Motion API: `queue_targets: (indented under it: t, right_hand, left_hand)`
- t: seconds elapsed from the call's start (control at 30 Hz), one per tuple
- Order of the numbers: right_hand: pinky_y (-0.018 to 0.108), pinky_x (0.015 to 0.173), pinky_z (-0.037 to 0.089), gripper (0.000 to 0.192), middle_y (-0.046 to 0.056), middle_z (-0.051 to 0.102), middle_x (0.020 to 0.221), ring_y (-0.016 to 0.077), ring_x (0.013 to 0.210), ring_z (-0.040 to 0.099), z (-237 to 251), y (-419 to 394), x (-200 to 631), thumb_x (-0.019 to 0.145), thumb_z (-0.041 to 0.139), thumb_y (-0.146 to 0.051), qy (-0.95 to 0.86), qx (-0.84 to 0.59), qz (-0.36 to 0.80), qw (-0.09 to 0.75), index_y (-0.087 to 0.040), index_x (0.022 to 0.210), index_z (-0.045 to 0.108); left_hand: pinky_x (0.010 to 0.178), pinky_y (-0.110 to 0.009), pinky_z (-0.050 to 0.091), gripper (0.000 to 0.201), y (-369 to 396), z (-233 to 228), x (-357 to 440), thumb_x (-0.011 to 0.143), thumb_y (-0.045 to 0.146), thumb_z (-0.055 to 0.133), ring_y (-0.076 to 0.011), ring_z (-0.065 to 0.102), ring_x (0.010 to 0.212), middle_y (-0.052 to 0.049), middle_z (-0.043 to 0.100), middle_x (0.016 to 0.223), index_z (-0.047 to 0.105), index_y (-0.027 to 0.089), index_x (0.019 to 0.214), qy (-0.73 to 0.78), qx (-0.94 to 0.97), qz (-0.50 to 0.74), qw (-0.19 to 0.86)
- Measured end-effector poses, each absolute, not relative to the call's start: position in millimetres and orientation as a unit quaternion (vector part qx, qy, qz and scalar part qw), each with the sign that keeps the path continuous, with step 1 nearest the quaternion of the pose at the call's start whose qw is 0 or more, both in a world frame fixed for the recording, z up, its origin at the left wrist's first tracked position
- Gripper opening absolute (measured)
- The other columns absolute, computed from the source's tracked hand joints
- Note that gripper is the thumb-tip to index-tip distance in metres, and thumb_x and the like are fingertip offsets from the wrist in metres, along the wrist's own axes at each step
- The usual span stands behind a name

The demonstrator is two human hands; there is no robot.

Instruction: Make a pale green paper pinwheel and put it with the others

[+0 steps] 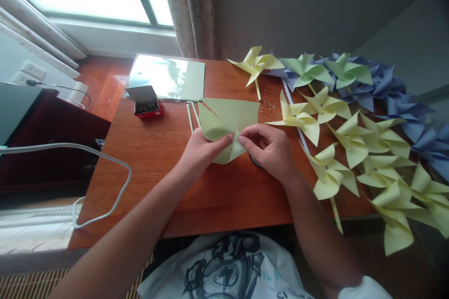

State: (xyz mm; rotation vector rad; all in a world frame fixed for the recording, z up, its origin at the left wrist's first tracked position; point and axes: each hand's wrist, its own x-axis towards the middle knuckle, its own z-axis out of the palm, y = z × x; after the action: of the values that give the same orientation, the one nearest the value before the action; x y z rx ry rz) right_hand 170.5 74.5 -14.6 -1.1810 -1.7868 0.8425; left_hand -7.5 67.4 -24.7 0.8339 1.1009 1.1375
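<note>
left hand pinches folded corners of pale green paper sheet at its centre | right hand pinches same centre from the other side | sheet mid-tabletop, partly lifted | finished pinwheels lie right | small open box sits left-rear

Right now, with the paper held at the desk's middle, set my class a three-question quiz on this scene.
1. True or false: both hands pinch the yellow-green paper at its centre.
2. Which side of the desk holds the finished pinwheels: A the person's left, B the person's right?
3. Fill in: the small open box with a red base sits in front of a stack of ____.

Key: 1 true, the left hand and right hand meet there. 2 B. 3 paper sheets.
</note>
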Motion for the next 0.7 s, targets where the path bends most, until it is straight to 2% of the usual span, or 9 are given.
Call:
queue_targets:
  t: [0.27, 0.53, 0.7]
  right_hand:
    - [0.027, 0.054, 0.043, 0.006, -0.001, 0.069, 0.072, 0.0124, 0.055, 0.052, -16.3, 75.3, 169.9, 0.086, 0.068, -0.025, -0.719, -0.483, 0.307, 0.395, -0.022, 0.080, 0.069]
    - [0.027, 0.054, 0.044, 0.002, -0.002, 0.067, 0.071, 0.0121, 0.055, 0.052, -19.0, 76.4, 170.5, 0.084, 0.069, -0.024, -0.716, -0.495, 0.294, 0.394, -0.023, 0.084, 0.067]
    - [0.027, 0.055, 0.044, 0.004, -0.002, 0.067, 0.071, 0.0127, 0.056, 0.053, -17.2, 75.7, 170.3, 0.085, 0.069, -0.025, -0.712, -0.495, 0.308, 0.391, -0.023, 0.083, 0.067]
  left_hand:
    - [0.083, -0.035, 0.057, 0.045, 66.9, -21.9, -6.3, 0.063, 0.036, 0.090, -0.0291, 0.072, 0.094, -0.009, 0.080, 0.095, 0.078, 0.013, 0.100, 0.488, 0.381, 0.488, 0.616]
    - [0.082, -0.033, 0.055, 0.037, 66.7, -21.4, -7.5, 0.069, 0.034, 0.087, -0.0266, 0.071, 0.091, -0.008, 0.079, 0.094, 0.079, 0.014, 0.099, 0.479, 0.432, 0.474, 0.599]
    - [0.080, -0.032, 0.055, 0.030, 67.5, -24.7, -7.9, 0.070, 0.035, 0.086, -0.0256, 0.071, 0.086, -0.007, 0.079, 0.091, 0.079, 0.014, 0.090, 0.501, 0.459, 0.476, 0.558]
